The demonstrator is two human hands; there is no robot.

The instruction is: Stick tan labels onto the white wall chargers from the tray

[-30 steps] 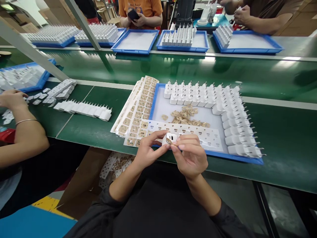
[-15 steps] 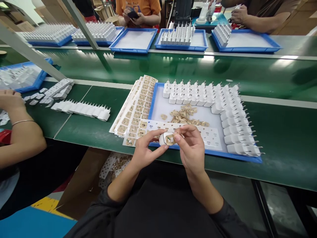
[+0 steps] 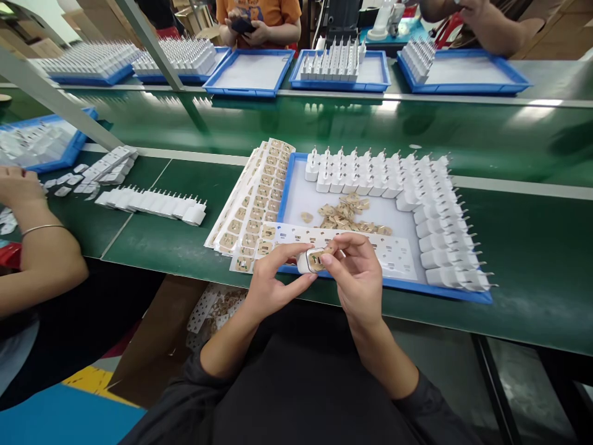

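Between its thumb and index finger, my left hand (image 3: 274,277) grips a white plug charger (image 3: 303,262), end face turned to the right. A tan sticker (image 3: 315,260) with cut-outs lies against that face. My right hand (image 3: 357,278) pinches the sticker's right edge; its fingertips partly cover it. Under both hands is a blue-rimmed tray (image 3: 286,198). Loose tan pieces (image 3: 345,213) are heaped in it, and a white punched sheet (image 3: 393,256) lies across its front. White chargers (image 3: 435,225) stand in rows along its back and right side, pins up.
Sheets of tan stickers (image 3: 259,207) overlap the tray's left edge. Further left lies a row of chargers (image 3: 152,204), near a co-worker's arm (image 3: 46,247). More blue trays (image 3: 250,74) line the far side. A slanted metal post (image 3: 69,102) crosses the left.
The sticker now sits closer to flat on the charger's face, and my right fingers have shifted slightly left. Across the bench, a co-worker's hands have risen.
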